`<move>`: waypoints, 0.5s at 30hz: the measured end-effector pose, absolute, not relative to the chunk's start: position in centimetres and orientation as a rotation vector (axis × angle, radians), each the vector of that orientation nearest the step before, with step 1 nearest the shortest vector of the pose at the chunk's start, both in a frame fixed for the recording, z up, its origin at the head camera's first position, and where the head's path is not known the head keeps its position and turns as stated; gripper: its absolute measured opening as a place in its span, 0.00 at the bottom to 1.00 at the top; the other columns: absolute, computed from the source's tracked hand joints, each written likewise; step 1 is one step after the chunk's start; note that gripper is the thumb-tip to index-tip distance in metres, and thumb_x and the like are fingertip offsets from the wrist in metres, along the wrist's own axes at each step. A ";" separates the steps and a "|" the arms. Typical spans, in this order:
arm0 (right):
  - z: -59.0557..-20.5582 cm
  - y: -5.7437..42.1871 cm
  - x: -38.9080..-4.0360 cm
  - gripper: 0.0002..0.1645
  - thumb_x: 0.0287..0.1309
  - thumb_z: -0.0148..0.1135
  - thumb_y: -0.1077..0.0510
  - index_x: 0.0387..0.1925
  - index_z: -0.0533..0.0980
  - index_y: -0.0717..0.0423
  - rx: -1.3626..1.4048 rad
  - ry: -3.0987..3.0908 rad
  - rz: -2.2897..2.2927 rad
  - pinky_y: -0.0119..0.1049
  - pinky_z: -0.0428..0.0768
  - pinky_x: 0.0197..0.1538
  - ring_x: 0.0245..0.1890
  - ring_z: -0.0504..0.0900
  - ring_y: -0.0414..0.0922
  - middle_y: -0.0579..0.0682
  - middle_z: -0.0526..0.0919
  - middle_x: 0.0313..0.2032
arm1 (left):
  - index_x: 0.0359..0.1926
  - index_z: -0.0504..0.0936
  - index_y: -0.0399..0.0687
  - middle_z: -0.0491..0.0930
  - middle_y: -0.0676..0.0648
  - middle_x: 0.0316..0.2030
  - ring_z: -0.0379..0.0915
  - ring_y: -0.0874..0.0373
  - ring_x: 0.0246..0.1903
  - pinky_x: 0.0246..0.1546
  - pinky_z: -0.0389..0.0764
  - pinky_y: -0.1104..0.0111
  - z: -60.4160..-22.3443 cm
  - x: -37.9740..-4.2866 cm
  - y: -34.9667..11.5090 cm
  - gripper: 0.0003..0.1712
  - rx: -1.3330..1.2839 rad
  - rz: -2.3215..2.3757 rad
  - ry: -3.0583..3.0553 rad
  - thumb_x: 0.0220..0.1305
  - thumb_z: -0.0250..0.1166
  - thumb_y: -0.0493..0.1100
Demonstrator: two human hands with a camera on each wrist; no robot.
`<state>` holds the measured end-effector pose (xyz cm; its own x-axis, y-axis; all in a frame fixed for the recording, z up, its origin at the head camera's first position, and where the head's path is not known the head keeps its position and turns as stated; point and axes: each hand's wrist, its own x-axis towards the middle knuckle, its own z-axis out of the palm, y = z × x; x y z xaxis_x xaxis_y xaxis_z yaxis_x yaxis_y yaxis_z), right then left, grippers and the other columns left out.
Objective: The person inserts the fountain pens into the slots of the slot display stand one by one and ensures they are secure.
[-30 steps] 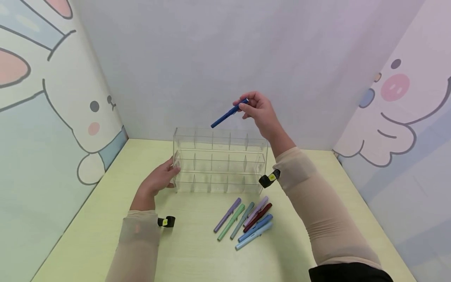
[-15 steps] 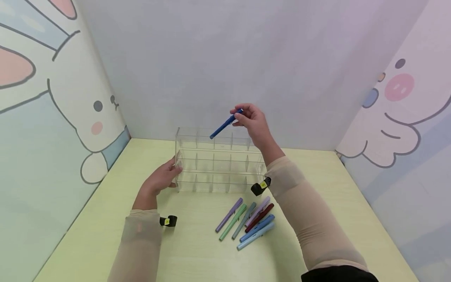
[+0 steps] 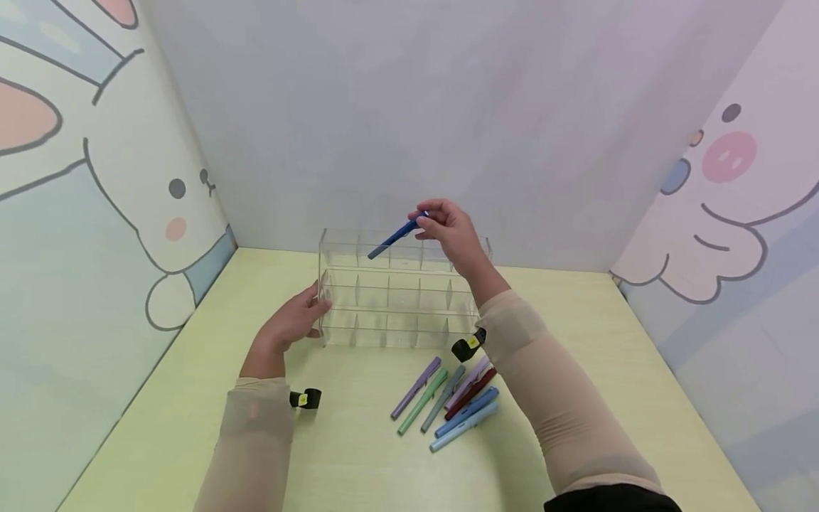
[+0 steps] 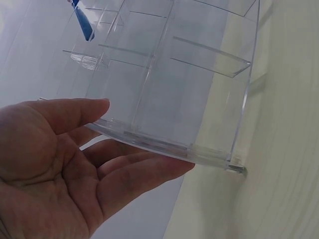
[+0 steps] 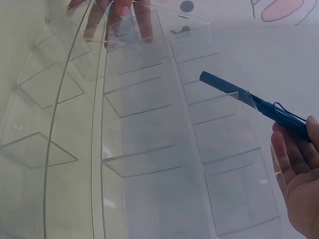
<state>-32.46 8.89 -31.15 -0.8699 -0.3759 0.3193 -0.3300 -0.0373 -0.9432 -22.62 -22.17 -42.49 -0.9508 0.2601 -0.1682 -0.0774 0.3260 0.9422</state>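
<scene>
While the left hand (image 3: 291, 323) holds the clear rack (image 3: 399, 289) between thumb and fingers near the far edge of the table (image 3: 339, 441), the right hand (image 3: 453, 231) pinches the blue pen (image 3: 395, 237) lower than one second ago, so its free end now meets the rack's top row.

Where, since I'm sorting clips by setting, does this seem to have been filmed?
Probably an indoor tabletop booth, though what lies beyond isn't shown: a pale yellow table is bordered by a plain greyish back wall and side walls printed with large cartoon animals.
</scene>
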 end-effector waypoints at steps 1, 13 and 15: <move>-31.2 8.9 -32.5 0.18 0.69 0.55 0.62 0.58 0.71 0.65 -0.793 2.162 -2.080 0.47 0.82 0.56 0.51 0.82 0.51 0.65 0.79 0.55 | 0.79 0.40 0.66 0.60 0.33 0.71 0.68 0.33 0.62 0.55 0.77 0.42 -42.4 -22.6 -22.2 0.36 0.161 1.662 2.308 0.79 0.46 0.47; -31.6 8.9 -32.7 0.17 0.69 0.58 0.54 0.54 0.76 0.56 -0.830 2.313 -1.831 0.41 0.81 0.58 0.52 0.82 0.49 0.54 0.83 0.52 | 0.78 0.40 0.72 0.58 0.38 0.73 0.64 0.36 0.66 0.56 0.77 0.44 -42.3 -22.6 -22.1 0.35 0.146 1.651 2.308 0.79 0.45 0.48; -31.6 8.9 -32.7 0.17 0.69 0.58 0.53 0.54 0.77 0.55 -0.825 2.346 -1.793 0.42 0.80 0.59 0.50 0.83 0.47 0.53 0.83 0.52 | 0.78 0.40 0.73 0.57 0.37 0.73 0.64 0.36 0.66 0.56 0.77 0.44 -42.2 -22.5 -22.0 0.35 0.153 1.652 2.307 0.79 0.45 0.47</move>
